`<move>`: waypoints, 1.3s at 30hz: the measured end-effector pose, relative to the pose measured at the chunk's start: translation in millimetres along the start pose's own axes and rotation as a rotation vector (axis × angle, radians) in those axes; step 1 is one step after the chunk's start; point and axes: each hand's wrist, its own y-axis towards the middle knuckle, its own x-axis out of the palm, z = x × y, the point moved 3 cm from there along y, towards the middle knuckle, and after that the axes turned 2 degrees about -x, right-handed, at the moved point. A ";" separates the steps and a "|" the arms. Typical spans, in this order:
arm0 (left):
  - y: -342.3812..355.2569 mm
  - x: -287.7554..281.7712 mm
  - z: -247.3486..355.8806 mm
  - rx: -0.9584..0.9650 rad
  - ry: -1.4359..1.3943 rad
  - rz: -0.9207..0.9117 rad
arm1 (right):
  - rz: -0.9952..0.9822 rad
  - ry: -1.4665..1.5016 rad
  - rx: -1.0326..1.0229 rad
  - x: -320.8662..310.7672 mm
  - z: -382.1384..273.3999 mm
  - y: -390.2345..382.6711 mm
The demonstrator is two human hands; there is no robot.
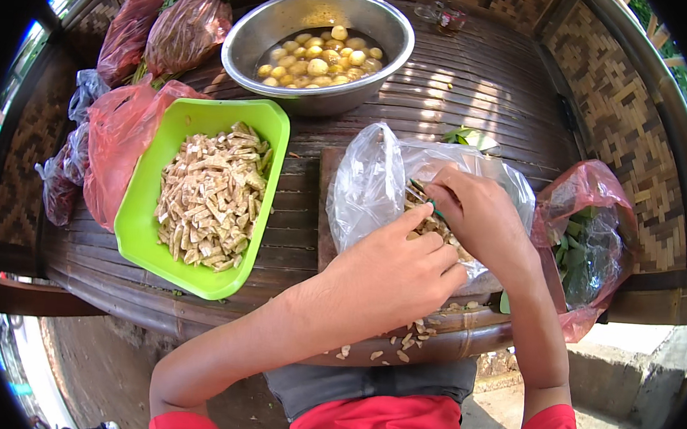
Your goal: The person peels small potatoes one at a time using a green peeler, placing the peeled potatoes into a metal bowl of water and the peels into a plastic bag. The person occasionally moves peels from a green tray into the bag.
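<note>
Both my hands meet over a clear plastic bag (pixel 368 176) lying on a wooden board (pixel 327 221). Bent fingers of my right hand (pixel 482 220) pinch a thin dark-green piece (pixel 438 213), whose kind I cannot make out. From the left, my left hand (pixel 391 270) reaches in with its index finger at the green piece and its other fingers curled; what they hold is hidden. Pale brown chopped bits show beneath the hands, partly covered. To the left stands a lime-green basin (pixel 131 227) holding many cut strips of what looks like tempeh (pixel 213 193).
A metal bowl (pixel 239 52) of small peeled potatoes (pixel 318 67) in water stands at the back. Red plastic bags (pixel 117 147) line the left; another red bag (pixel 619 206) with leaves sits right. Loose crumbs (pixel 406 342) lie along the bamboo table's (pixel 296 203) front edge.
</note>
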 end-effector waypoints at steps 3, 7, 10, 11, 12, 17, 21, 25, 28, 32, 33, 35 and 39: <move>13.4 26.9 -15.0 -0.022 0.110 -0.216 | 0.084 -0.170 -0.074 13.1 18.3 -30.4; 7.9 43.4 -30.4 -0.183 0.119 -0.331 | 0.146 -0.218 -0.091 24.0 36.0 -42.2; 3.2 56.1 -27.7 -0.405 0.055 -0.323 | 0.136 -0.172 -0.044 26.4 44.2 -37.3; 1.5 60.0 -26.5 -0.497 0.002 -0.311 | 0.126 -0.165 -0.037 25.9 45.8 -35.8; 0.8 63.0 -23.9 -0.484 0.037 -0.305 | 0.182 -0.130 -0.046 23.0 46.1 -35.8; -2.4 69.1 -24.1 -0.515 0.011 -0.188 | 0.275 0.311 0.051 14.6 45.5 -55.0; -3.2 67.2 -24.1 -0.528 -0.023 -0.059 | 0.294 0.392 0.100 15.8 39.3 -74.7; -3.0 70.5 -18.9 -0.516 0.028 -0.137 | 0.250 0.397 0.156 11.7 40.5 -90.4; -3.3 68.9 -22.0 -0.528 0.015 -0.065 | 0.229 0.466 0.221 9.8 40.9 -104.0; -8.9 60.3 -29.7 -0.676 -0.297 0.155 | 0.267 0.968 0.455 29.4 32.7 -124.4; -10.7 59.3 -29.9 -0.741 -0.430 0.208 | 0.281 0.987 0.447 35.1 28.9 -126.7; -15.0 58.3 -20.6 -0.859 -0.699 0.328 | 0.270 1.051 0.422 44.5 22.7 -129.3; -13.6 77.0 -0.8 -0.971 -1.549 0.584 | 0.330 0.998 0.314 44.9 18.3 -125.1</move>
